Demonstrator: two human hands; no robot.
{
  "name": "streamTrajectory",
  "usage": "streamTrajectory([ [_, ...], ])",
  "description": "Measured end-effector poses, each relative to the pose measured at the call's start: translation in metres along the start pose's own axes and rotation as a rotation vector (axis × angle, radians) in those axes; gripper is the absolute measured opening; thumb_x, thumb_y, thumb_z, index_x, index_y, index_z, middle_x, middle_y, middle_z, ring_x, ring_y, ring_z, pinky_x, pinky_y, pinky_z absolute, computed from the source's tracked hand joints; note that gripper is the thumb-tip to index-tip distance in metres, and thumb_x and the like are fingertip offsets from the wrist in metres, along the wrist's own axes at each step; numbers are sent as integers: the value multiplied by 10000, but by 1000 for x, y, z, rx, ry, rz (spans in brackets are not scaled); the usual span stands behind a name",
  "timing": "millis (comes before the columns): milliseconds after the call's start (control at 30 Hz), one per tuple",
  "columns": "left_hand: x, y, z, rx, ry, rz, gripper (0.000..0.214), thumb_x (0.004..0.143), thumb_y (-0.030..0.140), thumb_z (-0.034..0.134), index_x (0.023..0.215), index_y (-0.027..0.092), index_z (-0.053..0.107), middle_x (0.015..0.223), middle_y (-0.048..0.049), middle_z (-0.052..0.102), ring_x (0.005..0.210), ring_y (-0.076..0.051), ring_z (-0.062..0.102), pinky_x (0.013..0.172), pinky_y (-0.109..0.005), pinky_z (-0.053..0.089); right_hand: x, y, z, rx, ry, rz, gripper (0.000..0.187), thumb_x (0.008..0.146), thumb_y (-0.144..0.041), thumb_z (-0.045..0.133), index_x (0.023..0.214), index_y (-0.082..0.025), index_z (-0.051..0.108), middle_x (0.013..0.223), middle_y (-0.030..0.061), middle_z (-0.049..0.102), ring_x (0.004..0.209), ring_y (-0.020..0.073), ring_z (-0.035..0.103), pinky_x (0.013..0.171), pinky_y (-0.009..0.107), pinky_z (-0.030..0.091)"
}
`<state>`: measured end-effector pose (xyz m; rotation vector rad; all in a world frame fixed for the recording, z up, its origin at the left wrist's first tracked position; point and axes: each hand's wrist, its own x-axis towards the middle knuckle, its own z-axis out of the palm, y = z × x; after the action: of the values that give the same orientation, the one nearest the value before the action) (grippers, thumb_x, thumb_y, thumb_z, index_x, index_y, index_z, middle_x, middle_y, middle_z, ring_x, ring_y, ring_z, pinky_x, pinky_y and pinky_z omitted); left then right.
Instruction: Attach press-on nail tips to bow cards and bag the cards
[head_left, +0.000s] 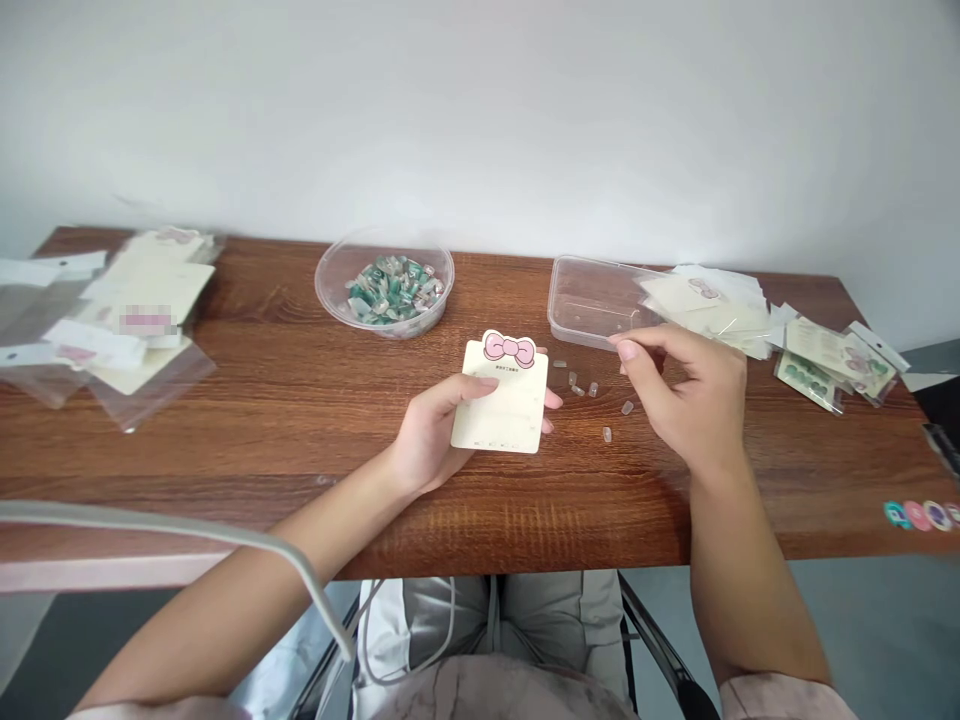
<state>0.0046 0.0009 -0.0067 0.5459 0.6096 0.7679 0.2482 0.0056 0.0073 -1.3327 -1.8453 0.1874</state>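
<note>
Head view: left hand (431, 432) clamps bow-topped card (501, 415) near-left of rectangular plastic tub (594, 302), face up presumably for legibility; right hand (694, 395), by the tub's near edge, has grip together, contents indiscernible.

I'm seeing a dusty-pink top (499, 690), its cloth showing a soft, blotchy pattern. The sleeves (787, 695) are stopping short, leaving both forearms (746, 560) bare. Lower down, pale grey trousers (559, 615) are catching a faint sheen, a thin cord (493, 610) dangling at the front.
</note>
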Motion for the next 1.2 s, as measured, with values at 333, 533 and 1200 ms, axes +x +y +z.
streamTrajectory([
  [333,2,3,3,-34,71,53,423,850,335,610,1173,77,700,1064,-189,797,894,-319,750,861,-471,584,3,11,-2,-267,-400,54,130,968,-218,631,1004,-216,757,906,29,795,822,230,725,727,364,504],
  [533,2,8,5,-29,100,104,433,850,341,603,1186,76,673,1046,-197,794,874,-324,747,837,-472,594,5,8,-4,-320,-595,146,123,965,-243,655,1041,-247,751,933,-1,812,843,235,748,698,352,464],
  [1200,0,9,4,-24,119,102,427,851,311,597,1199,72,670,1033,-173,798,896,-301,744,866,-435,594,4,8,-8,-292,-773,133,200,984,-202,544,1035,-277,721,897,-15,763,785,190,676,673,316,412],
])
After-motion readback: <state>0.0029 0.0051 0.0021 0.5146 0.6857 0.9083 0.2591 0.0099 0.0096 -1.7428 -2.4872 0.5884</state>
